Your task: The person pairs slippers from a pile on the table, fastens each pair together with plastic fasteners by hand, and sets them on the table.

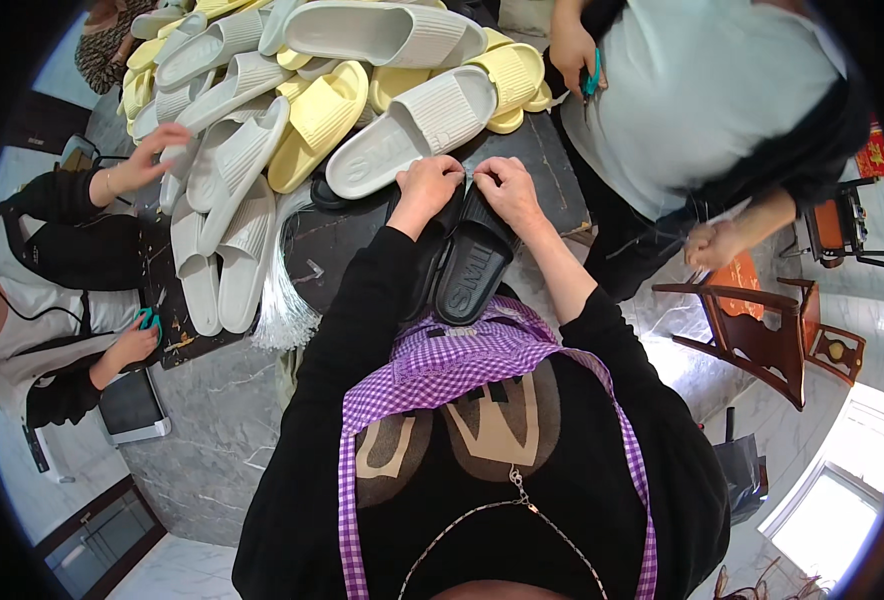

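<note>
A pair of black slide sandals (475, 272) lies side by side at the table's near edge, heels toward me. My left hand (428, 192) is closed in a pinch over the far end of the left sandal. Close beside it, my right hand (508, 194) pinches at the far end of the right sandal, its wrist over the strap area. Whatever thin thing the fingertips hold is too small to make out. Just beyond my hands lies a grey slide sandal (412, 130). A bundle of clear plastic strands (287, 290) hangs over the table edge to the left.
Grey and yellow slides (319, 120) are heaped across the far side of the dark table (312, 245). At left, a co-worker reaches toward the heap, with teal-handled snips (149, 320) in the other hand. Another person stands at right holding teal snips (591, 75). A wooden chair (752, 325) stands at right.
</note>
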`<state>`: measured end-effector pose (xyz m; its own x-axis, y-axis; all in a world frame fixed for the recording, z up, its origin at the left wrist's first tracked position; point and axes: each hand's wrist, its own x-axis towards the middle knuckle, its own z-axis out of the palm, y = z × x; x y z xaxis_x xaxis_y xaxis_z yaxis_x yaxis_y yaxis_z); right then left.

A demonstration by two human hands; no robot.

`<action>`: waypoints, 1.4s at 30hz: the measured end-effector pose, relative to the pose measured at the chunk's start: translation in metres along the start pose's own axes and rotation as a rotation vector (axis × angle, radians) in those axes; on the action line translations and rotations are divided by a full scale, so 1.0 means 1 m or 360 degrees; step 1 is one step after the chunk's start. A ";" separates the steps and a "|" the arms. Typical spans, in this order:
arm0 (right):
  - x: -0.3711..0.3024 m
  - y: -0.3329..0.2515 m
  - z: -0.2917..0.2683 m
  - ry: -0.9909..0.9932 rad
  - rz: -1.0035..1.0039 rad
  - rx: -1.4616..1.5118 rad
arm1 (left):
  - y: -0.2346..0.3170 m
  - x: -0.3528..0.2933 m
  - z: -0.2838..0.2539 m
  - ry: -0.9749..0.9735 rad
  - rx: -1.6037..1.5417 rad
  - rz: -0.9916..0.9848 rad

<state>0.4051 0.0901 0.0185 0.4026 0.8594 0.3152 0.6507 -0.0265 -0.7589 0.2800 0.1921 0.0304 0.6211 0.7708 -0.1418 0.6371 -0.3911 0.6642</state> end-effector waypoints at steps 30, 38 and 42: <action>0.021 -0.054 -0.008 0.0299 -0.0258 0.0166 | 0.015 -0.037 -0.061 0.0271 -0.1170 0.0259; 0.020 -0.068 0.000 0.0417 -0.0418 -0.0061 | 0.011 -0.029 -0.036 0.0377 -0.1205 0.0190; 0.021 -0.067 0.004 0.0390 -0.0429 -0.0131 | 0.014 -0.030 -0.034 0.0467 -0.1061 0.0183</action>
<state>0.3676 0.1116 0.0733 0.3456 0.6935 0.6322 0.8000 0.1344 -0.5848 0.2548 0.1810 0.0690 0.4598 0.8828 0.0958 0.1042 -0.1608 0.9815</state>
